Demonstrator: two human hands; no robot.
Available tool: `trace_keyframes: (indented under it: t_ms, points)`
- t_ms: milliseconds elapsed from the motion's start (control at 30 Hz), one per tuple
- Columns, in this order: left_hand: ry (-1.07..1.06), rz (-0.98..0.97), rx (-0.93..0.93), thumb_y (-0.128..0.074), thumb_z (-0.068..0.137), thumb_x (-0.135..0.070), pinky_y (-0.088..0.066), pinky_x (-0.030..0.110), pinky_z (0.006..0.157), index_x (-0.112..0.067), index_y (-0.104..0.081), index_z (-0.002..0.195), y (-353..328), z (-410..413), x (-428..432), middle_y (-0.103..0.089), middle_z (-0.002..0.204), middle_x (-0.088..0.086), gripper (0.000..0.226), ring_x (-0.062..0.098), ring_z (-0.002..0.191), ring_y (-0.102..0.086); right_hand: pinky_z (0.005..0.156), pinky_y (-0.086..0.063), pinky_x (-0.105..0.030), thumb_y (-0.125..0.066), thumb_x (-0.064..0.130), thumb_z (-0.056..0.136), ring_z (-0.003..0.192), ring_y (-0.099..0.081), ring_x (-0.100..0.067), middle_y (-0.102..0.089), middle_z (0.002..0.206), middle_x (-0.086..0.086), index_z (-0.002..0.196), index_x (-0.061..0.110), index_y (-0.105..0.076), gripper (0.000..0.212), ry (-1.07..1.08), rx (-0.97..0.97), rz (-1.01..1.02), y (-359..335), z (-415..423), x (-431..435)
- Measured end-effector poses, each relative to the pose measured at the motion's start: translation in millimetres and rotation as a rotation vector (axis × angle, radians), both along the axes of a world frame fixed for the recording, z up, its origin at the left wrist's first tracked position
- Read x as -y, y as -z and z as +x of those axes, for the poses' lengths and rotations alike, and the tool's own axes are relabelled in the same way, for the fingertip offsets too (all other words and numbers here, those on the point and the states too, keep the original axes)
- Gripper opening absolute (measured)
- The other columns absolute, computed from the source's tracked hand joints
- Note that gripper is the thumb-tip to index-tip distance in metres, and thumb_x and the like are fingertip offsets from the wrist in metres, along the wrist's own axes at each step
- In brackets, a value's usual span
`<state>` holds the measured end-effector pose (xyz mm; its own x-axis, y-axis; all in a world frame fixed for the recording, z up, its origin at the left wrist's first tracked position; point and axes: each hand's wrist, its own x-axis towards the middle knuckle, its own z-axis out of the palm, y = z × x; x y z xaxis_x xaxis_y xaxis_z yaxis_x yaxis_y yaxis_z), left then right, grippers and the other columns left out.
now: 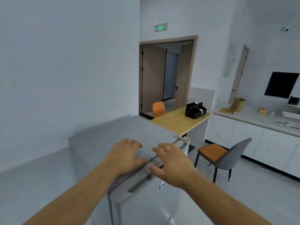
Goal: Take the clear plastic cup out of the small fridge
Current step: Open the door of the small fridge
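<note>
The small grey fridge (103, 135) stands below me against the white wall, seen from above. My left hand (125, 155) lies flat on its top near the front edge, fingers apart. My right hand (172, 163) rests over the top edge of the fridge door (142, 200), fingers spread, thumb toward the gap between door and body. A narrow dark gap shows along the door's top. A small key (161, 185) hangs on the door front. The clear plastic cup is not in sight; the fridge's inside is hidden.
A yellow table (177, 122) with a black organizer (195, 110) stands behind the fridge. A grey and orange chair (224, 157) sits to the right, another orange chair (159, 109) by the open doorway. White cabinets (253, 140) line the right wall.
</note>
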<state>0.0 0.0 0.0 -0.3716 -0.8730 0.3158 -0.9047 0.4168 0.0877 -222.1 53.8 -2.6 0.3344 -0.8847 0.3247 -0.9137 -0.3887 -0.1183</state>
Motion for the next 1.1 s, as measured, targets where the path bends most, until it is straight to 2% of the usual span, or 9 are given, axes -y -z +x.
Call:
trace_keyframes:
  t_ms: [233,300,367,600,733,800,867,933,1100]
  points:
    - [-0.017,0.064,-0.159,-0.043,0.084,-0.072,-0.051,0.04,0.1,-0.03,-0.064,0.129,32,13,12,-0.068,0.132,-0.007,0.065,0.015,0.121,-0.056,0.119,-0.028,-0.039,-0.046,0.055,0.1,0.134,-0.045,-0.02,-0.055,0.143,0.001,0.139,0.025,-0.059,0.051,-0.076,0.071,-0.035,48,30,-1]
    - [-0.013,0.051,-0.146,-0.044,0.085,-0.07,-0.052,0.04,0.098,-0.03,-0.063,0.128,31,13,13,-0.068,0.131,-0.007,0.062,0.015,0.119,-0.056,0.103,-0.044,-0.038,-0.057,0.042,0.098,0.111,-0.056,-0.02,-0.064,0.117,0.002,0.114,0.021,-0.069,0.029,-0.163,0.14,-0.145,50,37,-9]
    - [-0.013,0.049,-0.141,-0.043,0.084,-0.068,-0.051,0.039,0.097,-0.031,-0.063,0.127,32,13,13,-0.068,0.13,-0.006,0.061,0.015,0.116,-0.057,0.085,-0.048,-0.036,-0.062,0.034,0.095,0.089,-0.053,-0.02,-0.06,0.094,0.001,0.09,0.018,-0.064,0.017,-0.259,0.148,-0.212,52,48,-20]
    - [-0.018,0.079,-0.164,-0.046,0.087,-0.066,-0.05,0.039,0.099,-0.032,-0.062,0.128,30,12,8,-0.067,0.132,-0.008,0.056,0.014,0.117,-0.055,0.076,-0.044,-0.031,-0.055,0.036,0.1,0.083,-0.049,-0.018,-0.059,0.087,-0.002,0.094,0.015,-0.07,0.027,-0.313,0.09,-0.062,46,47,-44]
    - [-0.017,0.121,-0.17,-0.047,0.086,-0.065,-0.048,0.042,0.103,-0.032,-0.061,0.13,29,14,4,-0.064,0.138,-0.007,0.056,0.016,0.125,-0.053,0.056,-0.044,-0.041,-0.049,0.039,0.103,0.06,-0.043,-0.017,-0.048,0.06,0.005,0.065,0.016,-0.06,0.046,-0.232,0.113,-0.067,28,35,-52]
    - [-0.022,0.109,-0.154,-0.047,0.088,-0.064,-0.048,0.041,0.102,-0.031,-0.061,0.13,29,14,5,-0.064,0.139,-0.006,0.056,0.017,0.125,-0.053,0.054,-0.045,-0.035,-0.047,0.049,0.1,0.064,-0.046,-0.012,-0.051,0.069,0.008,0.074,0.021,-0.06,0.04,-0.07,0.191,-0.09,18,17,-54]
    - [-0.025,0.102,-0.136,-0.045,0.088,-0.065,-0.049,0.04,0.099,-0.031,-0.061,0.129,30,13,7,-0.064,0.138,-0.006,0.055,0.017,0.123,-0.054,0.073,-0.051,-0.03,-0.047,0.056,0.094,0.093,-0.055,-0.012,-0.06,0.102,0.007,0.108,0.027,-0.062,0.036,0.109,0.225,-0.015,8,-2,-53]
    - [-0.032,0.098,-0.126,-0.043,0.088,-0.068,-0.05,0.041,0.096,-0.032,-0.06,0.127,32,10,9,-0.064,0.136,-0.006,0.056,0.017,0.12,-0.055,0.093,-0.052,-0.04,-0.053,0.055,0.092,0.119,-0.051,-0.024,-0.055,0.129,-0.003,0.137,0.023,-0.05,0.055,0.253,0.118,0.165,3,-20,-49]
    - [-0.007,0.102,-0.079,-0.05,0.092,-0.07,-0.048,0.042,0.099,-0.036,-0.056,0.132,34,-17,14,-0.06,0.143,-0.006,0.053,0.022,0.126,-0.053,0.103,-0.049,-0.046,-0.062,0.032,0.097,0.131,-0.047,-0.033,-0.048,0.146,-0.014,0.148,0.009,-0.04,0.06,0.401,-0.012,0.298,11,-59,-52]
